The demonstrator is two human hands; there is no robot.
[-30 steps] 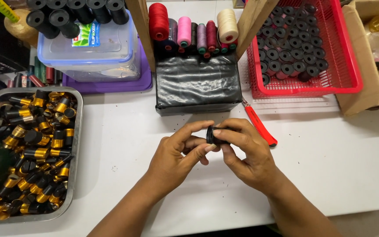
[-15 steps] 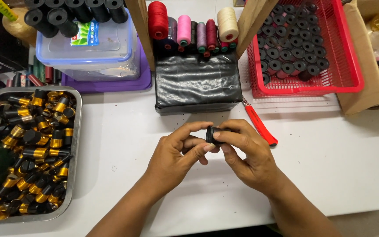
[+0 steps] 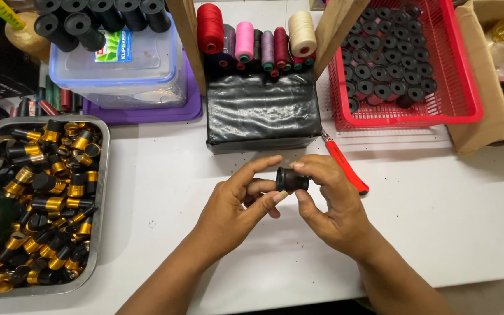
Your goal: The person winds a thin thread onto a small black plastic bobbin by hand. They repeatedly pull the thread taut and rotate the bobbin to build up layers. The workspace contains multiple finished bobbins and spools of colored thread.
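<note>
A small black spool (image 3: 291,179) lies sideways just above the white table (image 3: 450,204), pinched between both hands. My right hand (image 3: 329,204) grips its right end with thumb and fingers. My left hand (image 3: 234,204) touches the spool's left rim with the thumb and fingertips. Part of the spool is hidden behind my right fingers.
A metal tray (image 3: 101,175) of black and gold tubes sits at left. A red-handled tool (image 3: 345,167) lies just right of my hands. Behind are a black block (image 3: 261,111), coloured thread cones (image 3: 244,39), a red basket (image 3: 462,87) of black spools and a clear lidded box (image 3: 118,76).
My right fingers have opened back, showing more of the black spool. Both hands stay in the same spot.
</note>
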